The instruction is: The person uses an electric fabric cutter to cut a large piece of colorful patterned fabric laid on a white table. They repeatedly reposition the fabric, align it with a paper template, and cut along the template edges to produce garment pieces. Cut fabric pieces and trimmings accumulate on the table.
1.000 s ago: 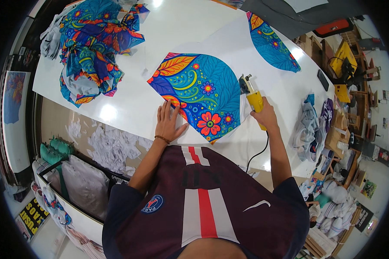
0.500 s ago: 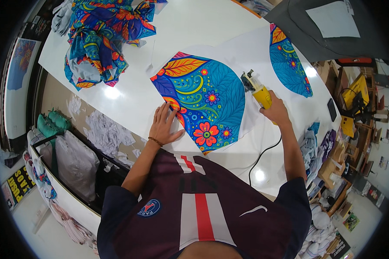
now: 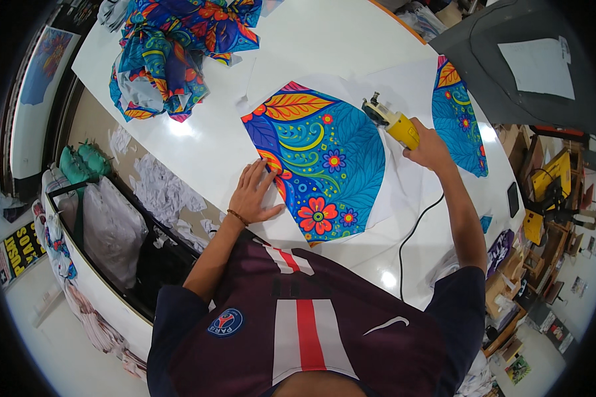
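A fabric panel (image 3: 324, 165) printed with flowers and leaves in teal, orange and red lies flat on the white table (image 3: 198, 155). On its left edge rests my left hand (image 3: 255, 190), palm down with the fingers stretched out, partly on the panel and partly on the table. My right hand (image 3: 432, 145) is wrapped round the yellow body of an electric fabric cutter (image 3: 402, 130). The cutter's metal head is over the panel's upper right curved edge; I cannot tell whether its blade touches the cloth. White material (image 3: 394, 169) lies along that edge.
A crumpled heap of similar printed fabric (image 3: 162, 59) sits at the far left. Another printed piece (image 3: 455, 116) lies on the right, near a phone (image 3: 512, 198). The cutter's black cord (image 3: 410, 241) runs toward me. White scraps (image 3: 162, 195) lie below the table's left edge.
The whole view has shifted a little. Relative to the panel, the cutter has moved slightly farther away and left along the curved edge. My left hand stays on the panel's left edge.
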The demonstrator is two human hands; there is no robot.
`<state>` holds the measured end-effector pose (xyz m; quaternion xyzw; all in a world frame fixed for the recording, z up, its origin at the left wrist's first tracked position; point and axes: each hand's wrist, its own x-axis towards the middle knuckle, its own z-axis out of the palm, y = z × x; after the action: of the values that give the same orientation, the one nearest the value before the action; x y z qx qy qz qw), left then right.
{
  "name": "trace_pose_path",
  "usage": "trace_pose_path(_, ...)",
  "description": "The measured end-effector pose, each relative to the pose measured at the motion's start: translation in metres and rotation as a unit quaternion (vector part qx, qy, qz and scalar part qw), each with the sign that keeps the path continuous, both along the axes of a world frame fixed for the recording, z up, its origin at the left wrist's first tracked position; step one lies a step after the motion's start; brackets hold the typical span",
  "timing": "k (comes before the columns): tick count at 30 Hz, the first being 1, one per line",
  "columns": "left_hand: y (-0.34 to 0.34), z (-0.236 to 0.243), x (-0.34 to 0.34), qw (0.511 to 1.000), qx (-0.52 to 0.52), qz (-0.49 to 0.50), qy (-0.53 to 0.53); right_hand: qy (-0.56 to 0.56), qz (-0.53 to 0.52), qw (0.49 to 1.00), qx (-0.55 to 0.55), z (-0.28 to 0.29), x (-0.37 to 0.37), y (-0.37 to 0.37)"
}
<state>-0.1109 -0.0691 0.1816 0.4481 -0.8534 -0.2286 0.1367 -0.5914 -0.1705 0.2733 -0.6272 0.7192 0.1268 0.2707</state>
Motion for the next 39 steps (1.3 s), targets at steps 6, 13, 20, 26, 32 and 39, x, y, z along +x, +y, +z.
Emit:
trace_pose_path(6, -0.003, 0.003, 0.000, 1.000, 0.004, 0.000, -0.001, -0.015, 0.056, 0.998, -0.035, -0.004, 0.002, -0.029)
trace_pose_path(13, -0.002, 0.002, 0.002, 1.000, 0.007, 0.003, 0.022, -0.011, 0.092, 0.996, -0.019, -0.003, 0.022, -0.061)
trace_pose_path(20, -0.003, 0.004, 0.003, 1.000, 0.030, 0.003, 0.010, 0.002, 0.121, 0.993, -0.007, 0.012, 0.065, -0.090)
trace_pose_path(26, -0.006, 0.008, 0.003, 0.999, 0.050, -0.004, 0.001, 0.006, 0.147, 0.989, -0.027, 0.001, 0.082, -0.106)
trace_pose_path(32, -0.005, 0.008, 0.004, 0.999, 0.045, -0.002, 0.014, -0.008, 0.161, 0.987, -0.022, 0.002, 0.109, -0.124)
trace_pose_path(39, -0.003, 0.003, -0.001, 0.999, 0.016, 0.030, 0.033, -0.046, 0.144, 0.986, -0.069, -0.002, 0.154, -0.142)
